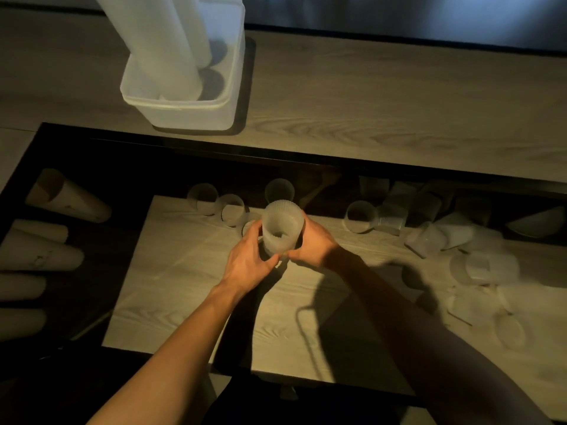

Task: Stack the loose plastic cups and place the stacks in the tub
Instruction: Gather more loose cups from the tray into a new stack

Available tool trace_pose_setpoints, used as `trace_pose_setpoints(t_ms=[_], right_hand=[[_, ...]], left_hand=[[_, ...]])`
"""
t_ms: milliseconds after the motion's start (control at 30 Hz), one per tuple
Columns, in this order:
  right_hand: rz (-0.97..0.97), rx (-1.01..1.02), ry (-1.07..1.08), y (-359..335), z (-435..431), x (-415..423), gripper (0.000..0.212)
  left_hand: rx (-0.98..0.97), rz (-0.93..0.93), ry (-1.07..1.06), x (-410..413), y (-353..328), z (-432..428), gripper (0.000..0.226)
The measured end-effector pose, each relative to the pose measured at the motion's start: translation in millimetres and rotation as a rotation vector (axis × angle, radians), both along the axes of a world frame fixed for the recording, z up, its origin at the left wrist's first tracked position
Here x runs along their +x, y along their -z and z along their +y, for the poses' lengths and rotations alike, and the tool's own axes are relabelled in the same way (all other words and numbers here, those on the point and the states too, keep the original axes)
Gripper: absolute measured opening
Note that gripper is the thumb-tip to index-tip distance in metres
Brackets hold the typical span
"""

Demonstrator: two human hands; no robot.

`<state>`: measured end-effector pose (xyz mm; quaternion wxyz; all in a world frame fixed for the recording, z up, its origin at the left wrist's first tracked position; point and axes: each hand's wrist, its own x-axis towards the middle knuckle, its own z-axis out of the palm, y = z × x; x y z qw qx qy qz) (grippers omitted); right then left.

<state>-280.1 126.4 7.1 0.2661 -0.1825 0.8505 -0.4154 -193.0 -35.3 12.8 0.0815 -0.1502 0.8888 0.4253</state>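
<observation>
You have a short stack of cups (282, 230) upright between both hands, low over the middle of the surface (190, 289). Your left hand (250, 259) wraps its near side and your right hand (311, 243) closes on the far side, fingers curled round the ribbed wall. Keep the stack vertical and press the cups down evenly so the rims nest flush; a tilted one will likely jam. Loose cups (360, 216) lie on their sides just behind and off to the right, so probably feed the nearest ones in next. The tub (184, 113) sits well apart at the back, already holding tall stacks (159, 44).
</observation>
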Motion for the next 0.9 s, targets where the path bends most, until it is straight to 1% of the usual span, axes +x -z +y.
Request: trace_pose_setpoints(t_ms=[100, 167, 233, 333, 433, 567, 667, 733, 800, 900], right_hand=[[0.007, 0.022, -0.013, 12.2, 0.3, 6.3, 0.093], [0.001, 0.005, -0.001, 20.8, 2.4, 11.6, 0.087], [0.048, -0.025, 0.021, 28.9, 4.1, 16.5, 0.084], [0.136, -0.028, 0.033, 36.8, 5.1, 20.0, 0.086], [0.166, -0.003, -0.002, 33.6, 0.6, 22.7, 0.089], [0.209, 0.02, 0.006, 23.6, -0.7, 25.6, 0.088], [0.204, 0.015, 0.021, 4.9, -6.7, 25.4, 0.088], [0.153, 0.019, 0.03, -8.4, -13.3, 22.8, 0.087], [0.09, 0.003, 0.036, -16.8, -21.2, 19.0, 0.088], [0.068, -0.016, 0.011, -28.6, -37.2, 15.5, 0.091]], left_hand=[[-0.012, -0.055, 0.037, 4.1, 6.7, 2.5, 0.084], [-0.041, -0.052, 0.035, 4.3, 13.5, 4.0, 0.081], [-0.054, -0.04, 0.024, 3.7, 19.5, 4.0, 0.08], [-0.078, -0.004, 0.022, 2.4, 24.9, 2.4, 0.081], [-0.09, 0.014, 0.022, 2.3, 25.7, 0.8, 0.079], [-0.037, 0.024, 0.021, 5.8, 21.3, -3.2, 0.084], [0.044, 0.015, 0.001, 9.1, 11.1, -10.1, 0.093], [0.062, 0.023, -0.015, 11.2, 4.8, -16.6, 0.096], [0.047, 0.068, -0.017, 12.5, -0.4, -25.7, 0.096], [0.007, 0.11, -0.035, 12.5, -7.4, -42.2, 0.093]])
